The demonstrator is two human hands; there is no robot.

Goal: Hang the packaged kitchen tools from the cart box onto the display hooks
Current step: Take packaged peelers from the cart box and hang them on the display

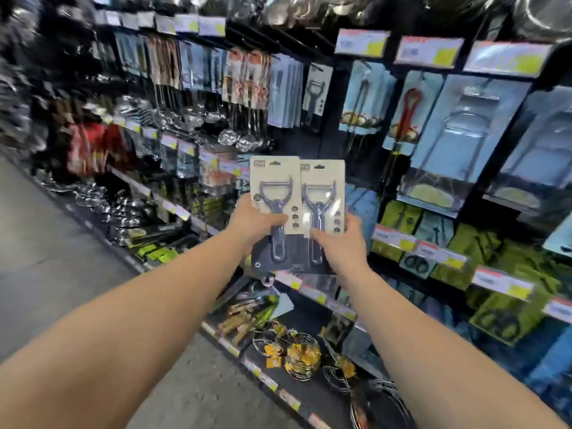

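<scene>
Two carded peeler packs are held up side by side in front of the display wall. My left hand (252, 224) grips the left pack (274, 178) by its lower part, thumb across the front. My right hand (342, 243) pinches the right pack (323, 181) near its lower edge. Each card is beige on top and dark at the bottom, with a Y-shaped peeler under a clear blister and a hang slot at the top. A matching peeler pack (316, 94) hangs on the wall above them. The cart box is out of view.
Rows of packaged utensils hang on the dark peg wall (328, 128), with ladles (235, 137) to the left and blue-carded tongs (365, 97) to the right. Price-tag rails (418, 243) edge the shelves. Wire whisks (297, 354) lie on the low shelf. Grey aisle floor (46, 243) runs left.
</scene>
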